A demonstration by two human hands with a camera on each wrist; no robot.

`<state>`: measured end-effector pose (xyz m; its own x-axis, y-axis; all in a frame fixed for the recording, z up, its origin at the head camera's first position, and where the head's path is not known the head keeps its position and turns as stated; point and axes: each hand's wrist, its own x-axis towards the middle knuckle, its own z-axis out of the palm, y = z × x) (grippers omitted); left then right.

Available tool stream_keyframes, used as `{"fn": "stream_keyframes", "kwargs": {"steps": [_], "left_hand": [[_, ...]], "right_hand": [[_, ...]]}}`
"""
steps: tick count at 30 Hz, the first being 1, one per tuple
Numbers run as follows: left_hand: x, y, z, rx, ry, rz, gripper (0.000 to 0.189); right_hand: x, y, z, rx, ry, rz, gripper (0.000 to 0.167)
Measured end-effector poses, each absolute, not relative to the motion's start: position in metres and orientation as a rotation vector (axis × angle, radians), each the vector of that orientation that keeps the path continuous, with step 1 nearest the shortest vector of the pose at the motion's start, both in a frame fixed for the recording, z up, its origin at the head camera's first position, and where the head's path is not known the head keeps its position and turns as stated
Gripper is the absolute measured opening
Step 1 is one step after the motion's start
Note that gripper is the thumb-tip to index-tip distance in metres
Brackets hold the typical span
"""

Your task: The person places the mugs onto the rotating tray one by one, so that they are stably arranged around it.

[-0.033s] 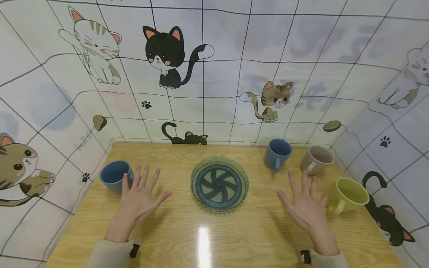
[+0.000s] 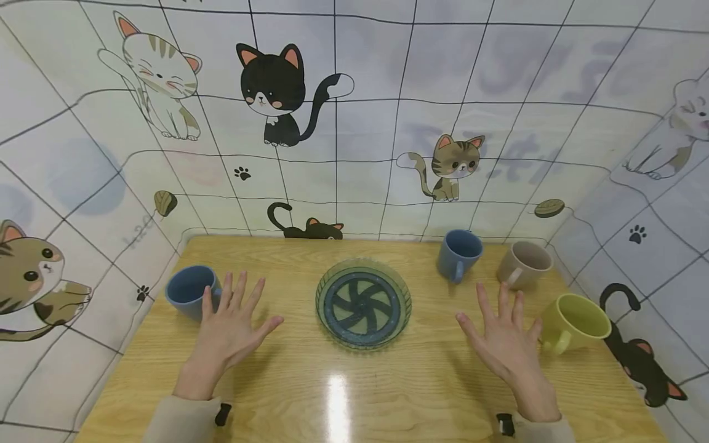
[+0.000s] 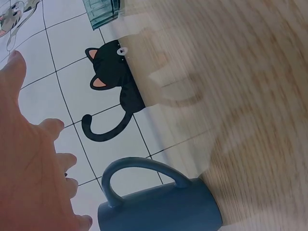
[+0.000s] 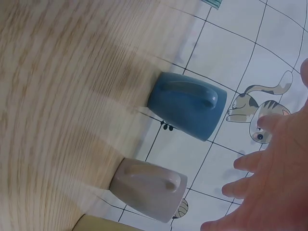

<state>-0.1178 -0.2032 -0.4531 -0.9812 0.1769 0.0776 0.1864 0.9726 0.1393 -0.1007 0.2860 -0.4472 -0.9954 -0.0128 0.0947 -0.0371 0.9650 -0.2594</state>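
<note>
My left hand (image 2: 227, 335) hovers over the table's left side with fingers spread, holding nothing. A blue mug (image 2: 185, 298) stands just beyond its fingers, and the fingertips overlap the mug's handle side in the head view. In the left wrist view the hand is apart from that mug (image 3: 159, 209). My right hand (image 2: 506, 344), also spread and holding nothing, is over the right side. Around it stand a second blue mug (image 2: 456, 258), a beige-grey mug (image 2: 517, 274) and a yellow mug (image 2: 565, 329). Between the hands sits a round greenish glass dish (image 2: 406, 314) with a dark blue swirl at its base.
The wooden table (image 2: 388, 394) meets a cloth backdrop (image 2: 365, 135) printed with cats and grid lines behind and at both sides. All the mugs stand upright. A bright light reflection lies on the front middle of the tabletop.
</note>
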Motion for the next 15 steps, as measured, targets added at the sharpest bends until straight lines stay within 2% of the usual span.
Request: {"fn": "stream_keyframes", "kwargs": {"steps": [15], "left_hand": [[-0.1161, -0.2011, -0.4496, -0.279, -3.045, -0.286, 0.088]], "right_hand": [[-0.0954, 0.2909, -0.4471, 0.024, -3.012, 0.419, 0.074]]}}
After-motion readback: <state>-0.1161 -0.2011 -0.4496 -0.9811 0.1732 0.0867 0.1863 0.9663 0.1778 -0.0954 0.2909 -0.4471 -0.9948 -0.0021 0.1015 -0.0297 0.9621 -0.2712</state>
